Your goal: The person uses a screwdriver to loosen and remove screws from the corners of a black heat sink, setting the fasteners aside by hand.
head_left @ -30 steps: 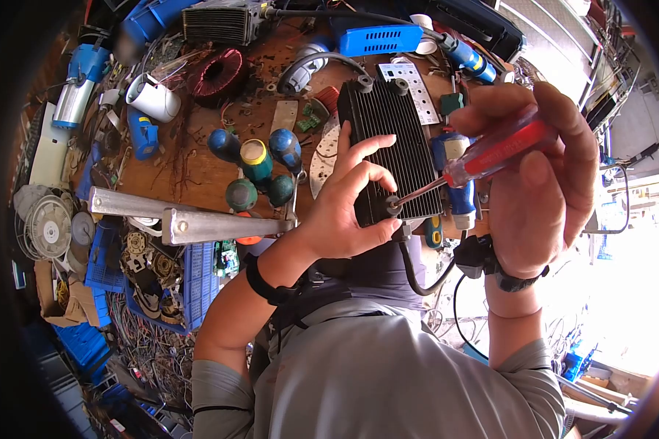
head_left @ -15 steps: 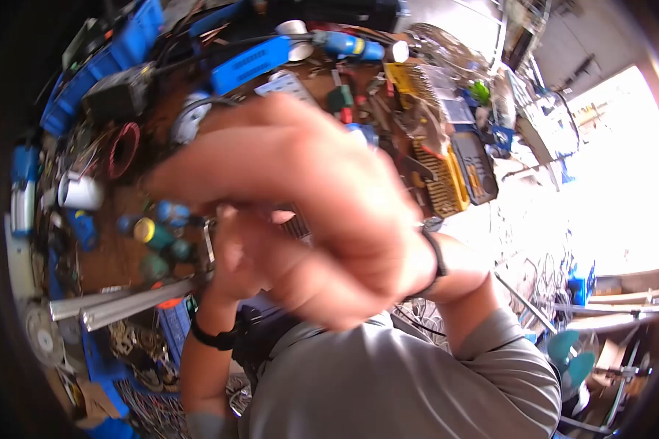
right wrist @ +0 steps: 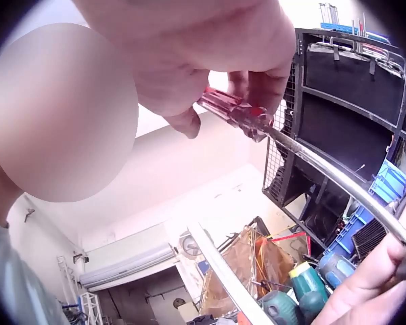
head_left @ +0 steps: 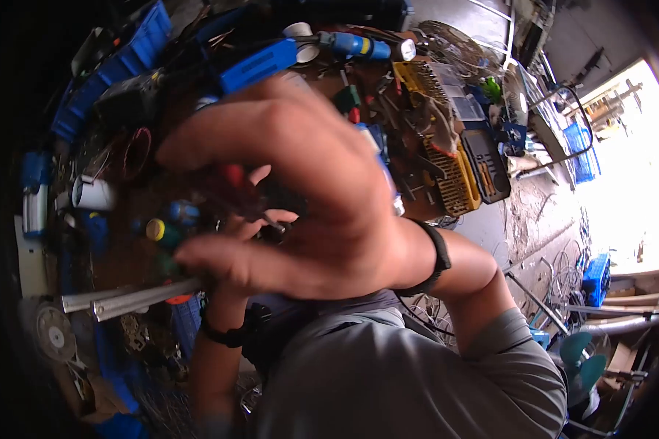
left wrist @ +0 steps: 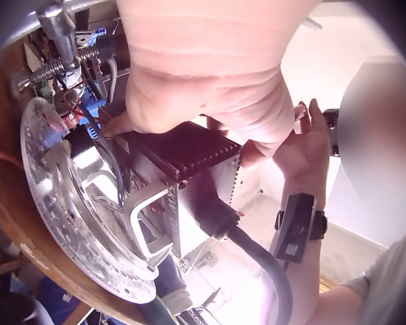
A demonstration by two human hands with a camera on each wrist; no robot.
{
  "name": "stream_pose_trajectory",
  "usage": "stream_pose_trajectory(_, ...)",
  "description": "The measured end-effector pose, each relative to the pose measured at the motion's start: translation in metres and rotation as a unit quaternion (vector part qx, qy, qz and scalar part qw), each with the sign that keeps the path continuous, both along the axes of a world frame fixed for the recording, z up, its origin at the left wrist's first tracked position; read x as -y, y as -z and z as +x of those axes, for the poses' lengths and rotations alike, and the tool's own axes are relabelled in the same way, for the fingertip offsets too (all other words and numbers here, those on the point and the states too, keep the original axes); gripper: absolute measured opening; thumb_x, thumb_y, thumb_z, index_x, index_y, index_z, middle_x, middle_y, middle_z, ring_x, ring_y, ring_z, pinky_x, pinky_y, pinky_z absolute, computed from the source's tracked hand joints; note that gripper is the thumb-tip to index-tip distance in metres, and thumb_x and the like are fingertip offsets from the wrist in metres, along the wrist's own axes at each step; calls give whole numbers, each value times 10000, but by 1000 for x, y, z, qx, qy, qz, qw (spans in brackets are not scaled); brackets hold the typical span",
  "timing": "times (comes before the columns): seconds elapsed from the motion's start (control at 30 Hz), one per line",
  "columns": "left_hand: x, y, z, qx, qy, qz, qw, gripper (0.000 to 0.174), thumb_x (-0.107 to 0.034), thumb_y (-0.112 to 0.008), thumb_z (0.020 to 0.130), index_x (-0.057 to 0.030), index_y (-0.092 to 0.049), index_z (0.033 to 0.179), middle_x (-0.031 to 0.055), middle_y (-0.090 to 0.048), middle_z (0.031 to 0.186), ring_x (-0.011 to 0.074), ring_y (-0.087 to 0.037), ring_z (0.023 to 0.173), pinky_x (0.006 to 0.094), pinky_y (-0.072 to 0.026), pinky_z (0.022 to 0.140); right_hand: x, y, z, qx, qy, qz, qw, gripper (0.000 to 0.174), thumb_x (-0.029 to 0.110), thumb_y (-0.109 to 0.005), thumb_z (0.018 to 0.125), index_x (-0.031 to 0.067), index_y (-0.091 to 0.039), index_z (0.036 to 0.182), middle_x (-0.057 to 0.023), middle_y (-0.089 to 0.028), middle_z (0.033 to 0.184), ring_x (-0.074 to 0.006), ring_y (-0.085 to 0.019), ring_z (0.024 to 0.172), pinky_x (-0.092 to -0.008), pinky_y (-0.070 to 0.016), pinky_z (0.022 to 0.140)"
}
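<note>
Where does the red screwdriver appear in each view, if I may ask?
Right wrist: the red screwdriver is upper centre, its shaft running toward the lower right.
Left wrist: only a small part seems visible, upper right.
Head: blurred, left of centre.
Shared landmark: the right hand holding it.

No text can be read; lettering [left wrist: 172, 215] on the black finned box [left wrist: 189, 150] is unclear.

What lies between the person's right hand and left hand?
The screwdriver's metal shaft runs from the right hand to the left hand; the right wrist view shows this.
</note>
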State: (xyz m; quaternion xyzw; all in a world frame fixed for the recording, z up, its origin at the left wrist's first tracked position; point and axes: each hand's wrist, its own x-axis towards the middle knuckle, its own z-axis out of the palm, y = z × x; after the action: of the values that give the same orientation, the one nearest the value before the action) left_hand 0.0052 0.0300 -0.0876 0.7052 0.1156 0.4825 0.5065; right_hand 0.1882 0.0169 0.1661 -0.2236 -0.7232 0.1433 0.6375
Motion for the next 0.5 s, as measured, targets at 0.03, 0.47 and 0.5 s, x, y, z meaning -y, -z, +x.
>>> stream_pose_trajectory(0.03,2,-37,5,-35,-14,-52,998,675,-130,-762,827,-80,-309,1325,108,-466,1346,262,-508,1158,386,-420,999,0,2,-1,-26,15,-15,999,362,65,-822,723,69,-667,1051,-68,-600,923,-225,-559,739,-326,-514,652)
stream_pose_trajectory(0.47,-7,-114,10,-131,-80,50,987,301,-246,-742,775,-107,-707,1039,253,-390,1514,465,-215,1483,591,-5,1206,5,-1,16,59,-5,-29,998,402,180,-684,956,19,-482,1264,-246,-638,1140,-281,-688,953,-388,-584,831)
stream_pose_trajectory(0.5,-6,-114,10,-129,-80,36,988,297,-241,-733,774,-105,-713,1037,249,-395,1512,468,-213,1483,596,8,1206,7,-2,17,67,23,-46,996,538,219,-707,946,-5,-439,1355,-241,-642,1130,-280,-690,952,-394,-584,841)
